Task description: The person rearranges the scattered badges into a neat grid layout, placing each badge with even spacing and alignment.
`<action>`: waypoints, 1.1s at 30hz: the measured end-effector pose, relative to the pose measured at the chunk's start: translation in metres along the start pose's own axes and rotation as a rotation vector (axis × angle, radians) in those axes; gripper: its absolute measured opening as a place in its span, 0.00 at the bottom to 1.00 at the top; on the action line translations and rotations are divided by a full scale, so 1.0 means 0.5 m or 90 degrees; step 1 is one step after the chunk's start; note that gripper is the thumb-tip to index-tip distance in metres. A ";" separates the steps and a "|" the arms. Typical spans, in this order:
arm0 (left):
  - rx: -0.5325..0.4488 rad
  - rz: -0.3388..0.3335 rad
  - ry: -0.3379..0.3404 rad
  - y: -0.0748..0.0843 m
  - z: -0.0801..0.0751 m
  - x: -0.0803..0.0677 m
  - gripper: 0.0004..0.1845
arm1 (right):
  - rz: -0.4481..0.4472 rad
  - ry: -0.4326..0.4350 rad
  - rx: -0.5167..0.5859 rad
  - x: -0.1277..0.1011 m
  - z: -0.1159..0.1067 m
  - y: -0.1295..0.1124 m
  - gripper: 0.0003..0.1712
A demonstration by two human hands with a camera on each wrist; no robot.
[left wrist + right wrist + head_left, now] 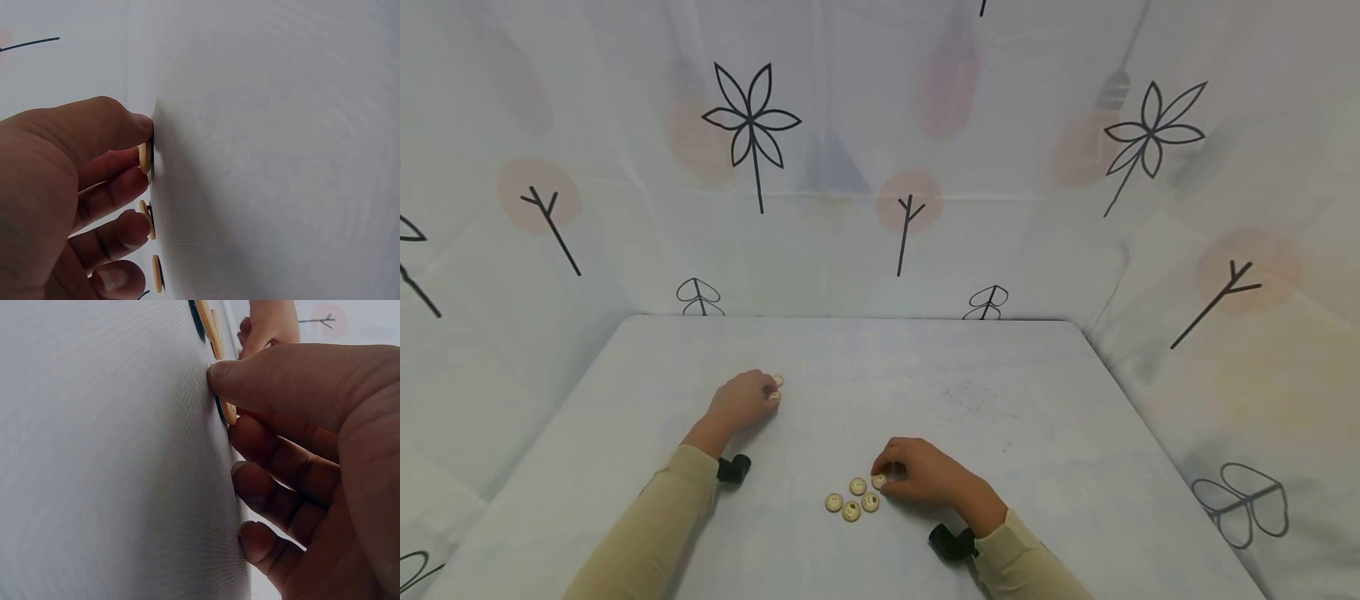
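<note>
Pinching wooden buttons flat on the counter (1000,392), one in each hand, pretty much.

The right hand (925,479) sat just right of the button cluster (852,500), its thumb and forefinger curled tight onto the rightmost button (878,480), which lay touching the counter; the other four were right beside it, to the hand's left. The left hand (741,400) was well apart, farther back and left, its grip likewise closed on a button (145,156), with two more buttons (153,250) just under its fingertips. Buttons are round, so no long axis to speak of.
</note>
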State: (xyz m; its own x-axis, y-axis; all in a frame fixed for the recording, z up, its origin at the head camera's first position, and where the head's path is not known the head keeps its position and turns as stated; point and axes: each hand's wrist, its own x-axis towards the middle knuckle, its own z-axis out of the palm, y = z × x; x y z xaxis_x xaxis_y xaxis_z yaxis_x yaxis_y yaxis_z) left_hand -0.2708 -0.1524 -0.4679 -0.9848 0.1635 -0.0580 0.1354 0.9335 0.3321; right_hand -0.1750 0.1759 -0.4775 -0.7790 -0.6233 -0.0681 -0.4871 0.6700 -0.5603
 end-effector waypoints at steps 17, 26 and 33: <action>0.023 0.016 0.019 0.000 0.001 -0.005 0.17 | -0.012 0.004 -0.005 0.000 0.000 -0.002 0.09; 0.037 0.014 0.005 0.008 -0.005 -0.010 0.20 | -0.025 0.012 -0.004 -0.004 0.000 0.000 0.09; 0.023 0.000 -0.007 0.021 -0.010 -0.021 0.22 | -0.025 0.010 -0.005 -0.004 0.001 0.000 0.09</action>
State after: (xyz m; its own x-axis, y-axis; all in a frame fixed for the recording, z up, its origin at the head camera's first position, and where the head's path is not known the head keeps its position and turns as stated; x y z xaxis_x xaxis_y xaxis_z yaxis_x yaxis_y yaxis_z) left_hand -0.2596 -0.1462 -0.4592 -0.9835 0.1674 -0.0686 0.1400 0.9444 0.2974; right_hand -0.1735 0.1770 -0.4778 -0.7655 -0.6426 -0.0335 -0.5203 0.6488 -0.5553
